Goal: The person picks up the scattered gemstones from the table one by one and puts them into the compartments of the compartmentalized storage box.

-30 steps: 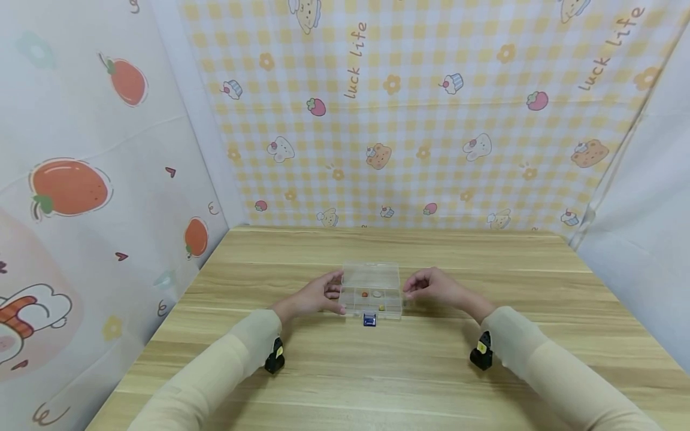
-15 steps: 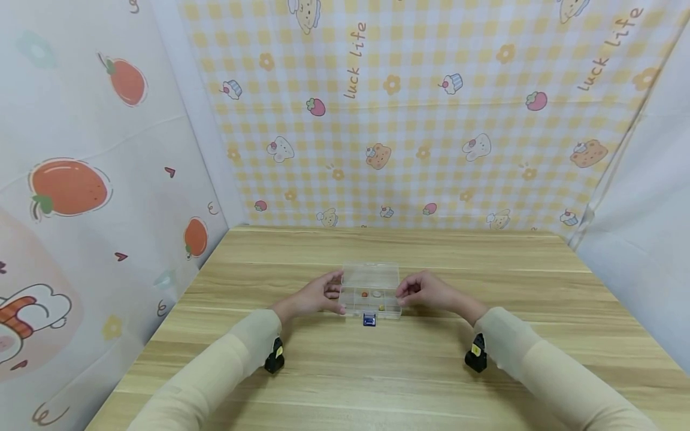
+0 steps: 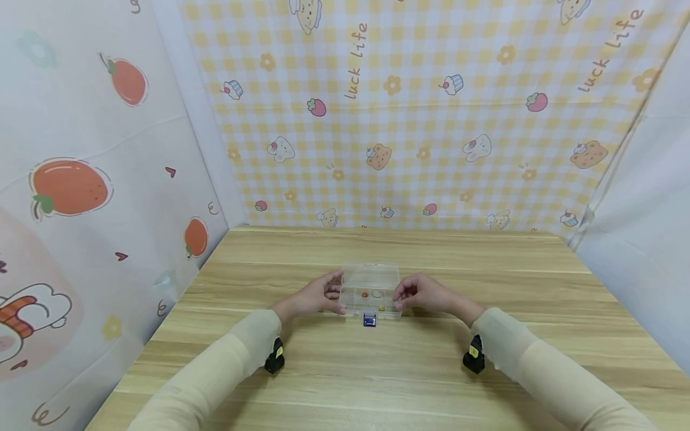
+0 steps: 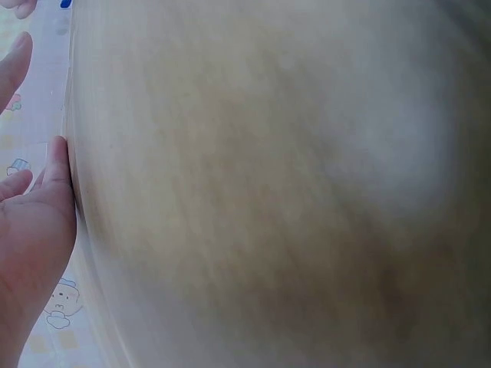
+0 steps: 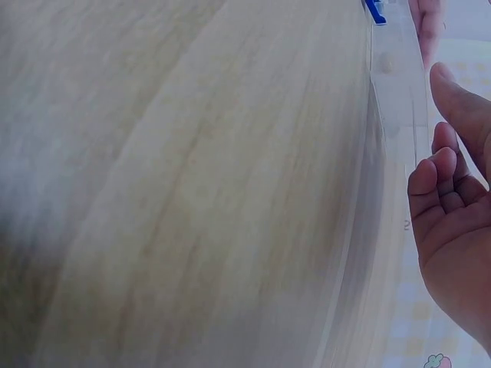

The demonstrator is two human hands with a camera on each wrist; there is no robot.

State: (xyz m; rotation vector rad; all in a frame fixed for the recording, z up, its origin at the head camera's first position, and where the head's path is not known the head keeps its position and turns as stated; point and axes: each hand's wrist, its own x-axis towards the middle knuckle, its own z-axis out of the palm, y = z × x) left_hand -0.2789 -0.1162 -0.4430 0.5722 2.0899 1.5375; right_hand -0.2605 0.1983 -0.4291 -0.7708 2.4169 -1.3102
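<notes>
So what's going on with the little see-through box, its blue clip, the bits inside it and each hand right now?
clear plastic box: resting flat on the wooden table, lid looks raised at the back
blue latch: at the box's front edge, hanging down, not fastened
small pieces: lying in the box's compartments
left hand: fingers against the box's left end
right hand: fingers loosely curled at the box's right end

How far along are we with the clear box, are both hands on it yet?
Done: the lid of the clear compartment box stands open, and small pieces lie in its front compartments. In hand: the left hand touches the box's left end; the right hand is at its right end, contact unclear. Left: the blue latch hangs unfastened at the front.
</notes>
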